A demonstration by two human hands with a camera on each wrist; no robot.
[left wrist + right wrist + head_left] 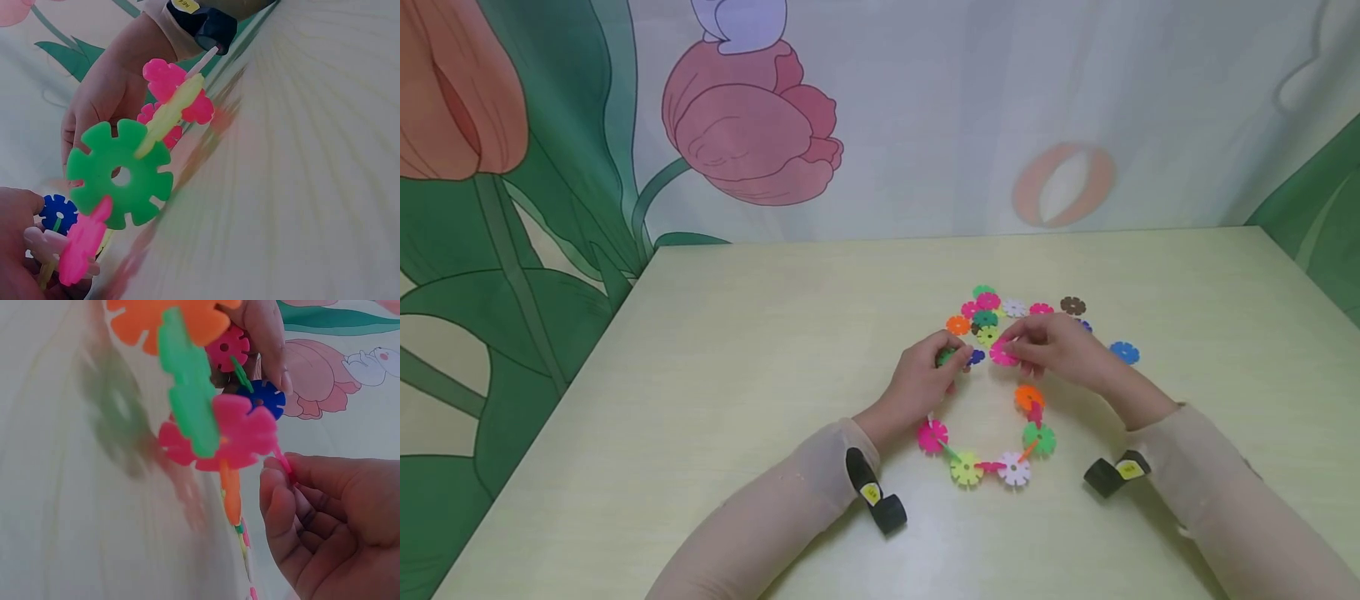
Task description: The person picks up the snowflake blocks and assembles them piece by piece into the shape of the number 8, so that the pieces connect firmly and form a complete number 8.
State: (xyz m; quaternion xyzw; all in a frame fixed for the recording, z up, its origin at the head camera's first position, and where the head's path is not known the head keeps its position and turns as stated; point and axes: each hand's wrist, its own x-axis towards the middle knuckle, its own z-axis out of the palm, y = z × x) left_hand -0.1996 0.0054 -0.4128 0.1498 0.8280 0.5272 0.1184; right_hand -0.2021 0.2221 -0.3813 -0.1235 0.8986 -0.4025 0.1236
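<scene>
Notched plastic discs in several colours form a curved chain, with a yellow disc (966, 470) and a white disc (1014, 469) at its near side. My left hand (923, 368) grips the chain's left end, where a green disc (946, 357) shows between the fingers and a dark blue disc (976, 357) sticks out to the right. Thumb and fingers of my right hand (1060, 350) pinch a pink disc (1002, 352), seen edge-on in the right wrist view. A small gap separates it from the blue disc. An orange disc (1028, 397) tops the chain's right side.
Behind my hands lies a loose cluster of discs, including an orange disc (958, 325) and a teal disc (985, 318). A brown disc (1072, 305) and a blue disc (1124, 352) lie farther right on the pale table (760, 333). A printed curtain (925, 125) hangs behind.
</scene>
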